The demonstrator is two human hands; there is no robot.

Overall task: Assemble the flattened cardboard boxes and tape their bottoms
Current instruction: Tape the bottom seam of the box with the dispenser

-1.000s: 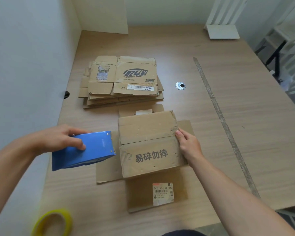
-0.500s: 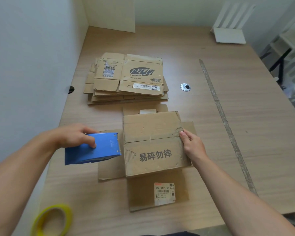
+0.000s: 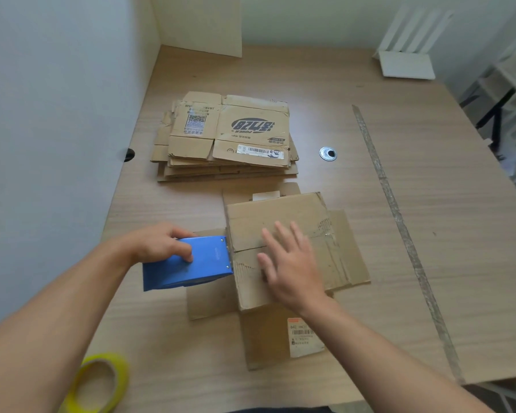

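Note:
A cardboard box stands upside down on the wooden table, its bottom flaps folded shut and its other flaps spread flat around it. My right hand lies flat on the closed flaps with fingers spread, over the seam. My left hand grips a blue tape dispenser, whose front edge touches the box's left edge at the seam. A stack of flattened cardboard boxes lies farther back.
A yellow tape roll lies at the near left table edge. A metal cable grommet sits right of the stack. A strip of old tape runs along the table's right side. A wall borders the left.
My left hand brought the blue dispenser right until it met the box's left edge. My right hand left the box's right edge and now lies flat on top of the flaps.

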